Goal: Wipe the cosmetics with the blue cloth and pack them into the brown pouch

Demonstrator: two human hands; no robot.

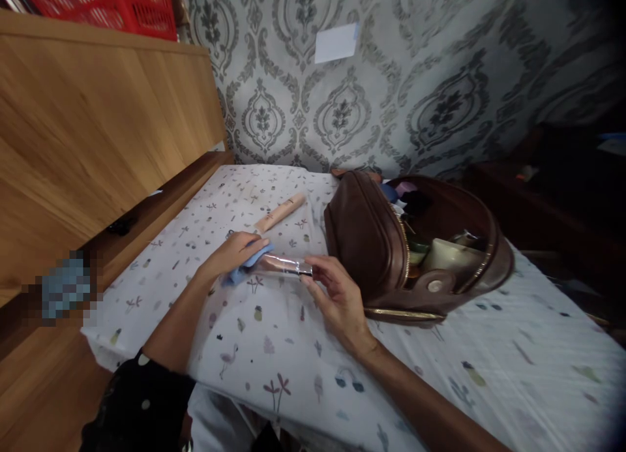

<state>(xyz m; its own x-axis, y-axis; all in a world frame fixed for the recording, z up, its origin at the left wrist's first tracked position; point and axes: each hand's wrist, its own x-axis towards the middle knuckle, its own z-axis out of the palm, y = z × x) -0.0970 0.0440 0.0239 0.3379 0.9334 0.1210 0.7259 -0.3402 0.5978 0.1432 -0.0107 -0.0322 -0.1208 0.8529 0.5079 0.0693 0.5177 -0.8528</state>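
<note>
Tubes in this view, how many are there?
2: a peach tube on the tablecloth and a silver-capped tube between left hand and right hand. The brown bag may hide more.

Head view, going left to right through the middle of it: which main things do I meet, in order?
Wooden cabinet → left hand → silver-ended tube → right hand → brown bag.
</note>
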